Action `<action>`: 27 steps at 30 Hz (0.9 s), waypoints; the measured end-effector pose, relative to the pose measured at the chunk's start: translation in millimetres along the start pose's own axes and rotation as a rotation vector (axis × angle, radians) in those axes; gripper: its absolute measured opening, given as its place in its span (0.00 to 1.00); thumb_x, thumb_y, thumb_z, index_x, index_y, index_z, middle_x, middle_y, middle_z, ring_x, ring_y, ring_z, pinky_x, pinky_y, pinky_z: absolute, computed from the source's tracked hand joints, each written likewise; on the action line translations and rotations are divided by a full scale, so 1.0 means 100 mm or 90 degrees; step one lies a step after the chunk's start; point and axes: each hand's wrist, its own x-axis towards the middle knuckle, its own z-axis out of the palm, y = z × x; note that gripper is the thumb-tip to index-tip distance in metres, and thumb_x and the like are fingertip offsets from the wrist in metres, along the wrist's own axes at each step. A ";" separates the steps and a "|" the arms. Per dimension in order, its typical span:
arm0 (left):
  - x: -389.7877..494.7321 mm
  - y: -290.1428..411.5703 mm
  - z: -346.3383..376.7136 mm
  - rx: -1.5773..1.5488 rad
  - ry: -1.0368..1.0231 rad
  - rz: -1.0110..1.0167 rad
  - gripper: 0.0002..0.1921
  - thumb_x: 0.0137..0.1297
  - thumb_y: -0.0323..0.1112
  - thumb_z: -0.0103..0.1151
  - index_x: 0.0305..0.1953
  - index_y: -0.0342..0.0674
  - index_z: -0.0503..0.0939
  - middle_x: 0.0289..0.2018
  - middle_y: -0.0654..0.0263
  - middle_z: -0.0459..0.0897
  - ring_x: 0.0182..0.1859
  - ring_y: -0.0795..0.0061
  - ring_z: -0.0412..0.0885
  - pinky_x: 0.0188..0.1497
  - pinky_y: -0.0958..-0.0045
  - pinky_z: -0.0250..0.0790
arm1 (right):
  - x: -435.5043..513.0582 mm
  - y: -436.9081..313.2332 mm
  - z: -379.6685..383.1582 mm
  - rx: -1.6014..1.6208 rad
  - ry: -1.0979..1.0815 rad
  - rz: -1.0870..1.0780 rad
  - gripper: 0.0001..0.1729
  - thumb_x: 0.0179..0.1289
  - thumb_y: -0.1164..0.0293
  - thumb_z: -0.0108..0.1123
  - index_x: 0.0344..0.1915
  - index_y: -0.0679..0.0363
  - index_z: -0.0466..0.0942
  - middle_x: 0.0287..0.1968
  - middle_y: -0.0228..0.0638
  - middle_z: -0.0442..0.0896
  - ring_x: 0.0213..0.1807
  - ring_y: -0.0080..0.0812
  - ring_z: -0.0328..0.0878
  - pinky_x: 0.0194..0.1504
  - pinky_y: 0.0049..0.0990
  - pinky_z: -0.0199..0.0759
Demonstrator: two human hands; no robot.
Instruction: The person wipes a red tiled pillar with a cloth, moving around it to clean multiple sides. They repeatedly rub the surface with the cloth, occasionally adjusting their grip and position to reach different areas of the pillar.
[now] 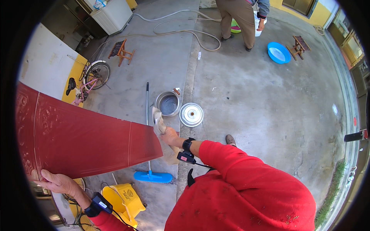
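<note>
A large red door panel (86, 138) with pressed decorative patterns fills the left of the view. At its lower left edge is my left hand (59, 182), gripping it with the thumb on the near face; the other fingers are partly hidden. My right hand (171, 136) holds a beige cloth (159, 120) just past the panel's narrow right end. Part of this cloth hangs below the hand, beside the panel's end. Beyond the right hand, a metal pot (169, 104) stands on the concrete, next to a round metal lid (191, 114).
A blue broom (153, 176) and a yellow mop bucket (122, 199) are below the panel. A pink bicycle (94, 79) leans by the wall. Folding stools (121, 52), a hose (185, 31) and a blue basin (278, 53) lie farther off. Another person (240, 20) stands at the top.
</note>
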 end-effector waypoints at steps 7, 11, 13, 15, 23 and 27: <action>-0.03 0.13 0.00 0.103 0.012 -0.038 0.36 0.75 0.49 0.47 0.72 0.27 0.54 0.64 0.41 0.69 0.61 0.50 0.74 0.64 0.63 0.68 | -0.10 0.96 -1.97 -0.098 0.209 0.216 0.22 0.49 0.66 0.66 0.45 0.64 0.82 0.42 0.53 0.86 0.47 0.50 0.85 0.46 0.39 0.79; -0.13 0.33 0.04 0.081 0.001 -0.251 0.41 0.71 0.65 0.40 0.72 0.38 0.57 0.67 0.47 0.69 0.64 0.48 0.73 0.62 0.57 0.73 | -0.47 1.36 -3.30 -0.226 0.330 0.325 0.20 0.59 0.65 0.60 0.47 0.65 0.81 0.47 0.57 0.84 0.55 0.54 0.80 0.53 0.44 0.74; -0.18 0.34 0.07 0.034 0.019 -0.258 0.34 0.75 0.54 0.44 0.70 0.32 0.59 0.65 0.44 0.70 0.62 0.51 0.74 0.63 0.61 0.69 | -0.74 1.51 -3.85 -0.259 0.401 0.394 0.20 0.60 0.64 0.59 0.49 0.63 0.80 0.48 0.57 0.83 0.56 0.56 0.79 0.54 0.44 0.74; -0.20 0.26 0.10 0.011 0.044 -0.216 0.31 0.77 0.51 0.46 0.65 0.27 0.66 0.61 0.43 0.74 0.58 0.51 0.76 0.61 0.61 0.68 | -1.03 1.60 -4.28 -0.264 0.476 0.388 0.21 0.59 0.66 0.59 0.50 0.64 0.80 0.49 0.58 0.83 0.55 0.56 0.79 0.53 0.44 0.74; -0.21 -0.19 0.01 0.156 0.017 -0.103 0.39 0.71 0.65 0.44 0.67 0.36 0.65 0.58 0.47 0.77 0.55 0.51 0.80 0.55 0.61 0.76 | -0.77 1.59 -4.89 -0.191 0.537 0.459 0.26 0.54 0.66 0.66 0.54 0.65 0.78 0.50 0.53 0.84 0.56 0.51 0.80 0.55 0.40 0.75; -0.24 -0.12 0.04 0.231 0.053 -0.103 0.33 0.74 0.58 0.45 0.63 0.32 0.69 0.50 0.48 0.81 0.47 0.54 0.82 0.50 0.60 0.76 | 0.22 1.27 -3.91 -0.115 0.346 0.367 0.23 0.52 0.68 0.72 0.45 0.71 0.81 0.44 0.53 0.86 0.48 0.50 0.85 0.48 0.41 0.79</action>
